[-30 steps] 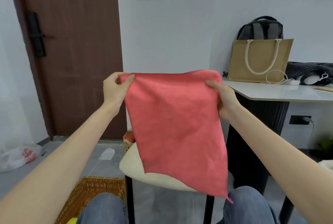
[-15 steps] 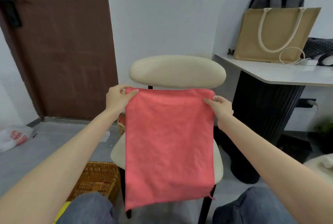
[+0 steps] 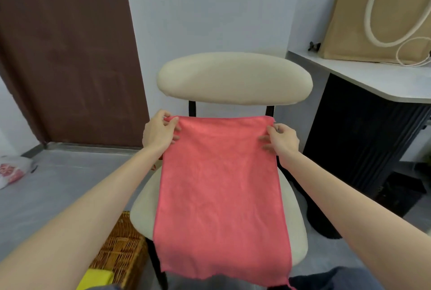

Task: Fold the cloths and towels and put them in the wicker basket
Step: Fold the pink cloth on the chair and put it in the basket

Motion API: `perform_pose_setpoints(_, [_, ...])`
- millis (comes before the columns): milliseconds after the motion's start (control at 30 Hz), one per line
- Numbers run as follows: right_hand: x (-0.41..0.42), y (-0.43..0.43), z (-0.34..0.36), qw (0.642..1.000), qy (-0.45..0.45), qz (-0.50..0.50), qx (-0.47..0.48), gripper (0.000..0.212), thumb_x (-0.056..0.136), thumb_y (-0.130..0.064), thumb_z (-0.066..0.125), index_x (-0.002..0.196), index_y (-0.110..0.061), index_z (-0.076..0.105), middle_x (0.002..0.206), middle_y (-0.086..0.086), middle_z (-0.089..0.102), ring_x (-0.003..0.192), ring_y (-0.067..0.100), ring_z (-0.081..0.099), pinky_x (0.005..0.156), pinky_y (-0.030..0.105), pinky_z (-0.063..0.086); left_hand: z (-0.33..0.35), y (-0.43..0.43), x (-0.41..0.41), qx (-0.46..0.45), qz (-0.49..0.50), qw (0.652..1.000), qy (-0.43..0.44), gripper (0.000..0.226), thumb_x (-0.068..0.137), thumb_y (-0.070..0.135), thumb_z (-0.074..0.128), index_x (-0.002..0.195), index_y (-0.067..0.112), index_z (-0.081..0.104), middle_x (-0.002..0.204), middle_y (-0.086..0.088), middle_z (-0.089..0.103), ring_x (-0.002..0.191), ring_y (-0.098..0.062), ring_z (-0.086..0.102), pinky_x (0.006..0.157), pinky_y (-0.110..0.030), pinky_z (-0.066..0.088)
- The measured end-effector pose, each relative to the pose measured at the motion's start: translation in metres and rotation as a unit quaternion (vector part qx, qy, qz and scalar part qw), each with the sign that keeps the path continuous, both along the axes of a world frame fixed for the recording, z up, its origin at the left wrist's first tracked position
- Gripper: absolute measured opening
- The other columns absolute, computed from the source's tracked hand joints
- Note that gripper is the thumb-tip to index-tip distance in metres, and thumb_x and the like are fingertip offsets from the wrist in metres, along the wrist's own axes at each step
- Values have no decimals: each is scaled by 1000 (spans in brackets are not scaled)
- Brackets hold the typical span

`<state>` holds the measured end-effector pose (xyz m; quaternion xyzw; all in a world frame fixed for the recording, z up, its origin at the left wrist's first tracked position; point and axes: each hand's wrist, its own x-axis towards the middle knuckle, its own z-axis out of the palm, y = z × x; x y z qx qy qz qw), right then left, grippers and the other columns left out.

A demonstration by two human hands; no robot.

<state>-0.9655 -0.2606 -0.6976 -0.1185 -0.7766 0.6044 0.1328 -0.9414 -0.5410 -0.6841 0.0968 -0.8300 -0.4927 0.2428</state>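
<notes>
Both hands are held apart at the far end of a pink cloth (image 3: 221, 191), each clamped on one corner: the left hand (image 3: 161, 132) pinches the left corner between thumb and fingers, the right hand (image 3: 283, 140) the right corner. The far edge is drawn straight between them, apparently so that the cloth is spread flat and square before a fold is made. From the hands back toward the body the cloth is laid over the seat of a cream chair (image 3: 233, 78), which seems to be used as a folding surface; the near edge hangs off the front of the seat. Below the left forearm, on the floor beside the seat, the wicker basket (image 3: 121, 252) is set within easy reach, with something yellow (image 3: 98, 278) at its near end. No fold is plainly visible in the cloth, so the first fold is judged to be the step in hand.
</notes>
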Motion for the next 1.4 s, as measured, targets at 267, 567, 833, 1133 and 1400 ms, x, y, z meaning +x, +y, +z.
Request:
perform_pose_setpoints(267, [-28, -2, -19, 999, 9, 8, -49, 12, 94, -24, 49, 93, -24, 61, 86, -3, 72, 86, 16, 69, 88, 39, 54, -15, 2, -26, 83, -43, 996, -16, 11, 94, 21, 57, 91, 13, 51, 96, -12, 69, 78, -26, 68, 72, -38, 57])
perform_pose_setpoints(567, [-9, 1, -47, 984, -49, 13, -169, 26, 89, -10, 45, 107, -8, 63, 112, 11, 66, 101, 25, 65, 87, 33, 54, -54, -13, -9, 116, -49, 991, -55, 19, 78, 40, 70, 75, 28, 56, 91, -3, 67, 93, -24, 68, 90, -48, 53])
perform_pose_setpoints(833, [29, 10, -77, 944, -118, -5, -310, 28, 93, -20, 43, 104, -2, 61, 98, 6, 61, 68, 18, 55, 61, 29, 46, -90, -5, 45, 207, -64, 971, -100, 22, 80, 7, 73, 100, 4, 64, 94, -8, 65, 80, -12, 62, 68, -16, 54])
perform_pose_setpoints(1133, [41, 14, -102, 972, -122, 23, -201, 32, 87, 10, 53, 115, -4, 54, 106, 14, 54, 77, 17, 57, 75, 36, 52, -116, -3, 61, 280, -30, 943, -176, 11, 86, 13, 67, 89, 12, 56, 102, -6, 56, 94, -16, 60, 74, -29, 55])
perform_pose_setpoints(1400, [41, 14, -108, 994, -101, 40, -3, 36, 88, 5, 46, 121, -10, 46, 101, 5, 46, 75, 26, 62, 71, 38, 58, -128, -10, 49, 153, -7, 970, -188, 19, 90, 9, 60, 104, 10, 47, 94, -9, 53, 87, -27, 61, 62, -33, 60])
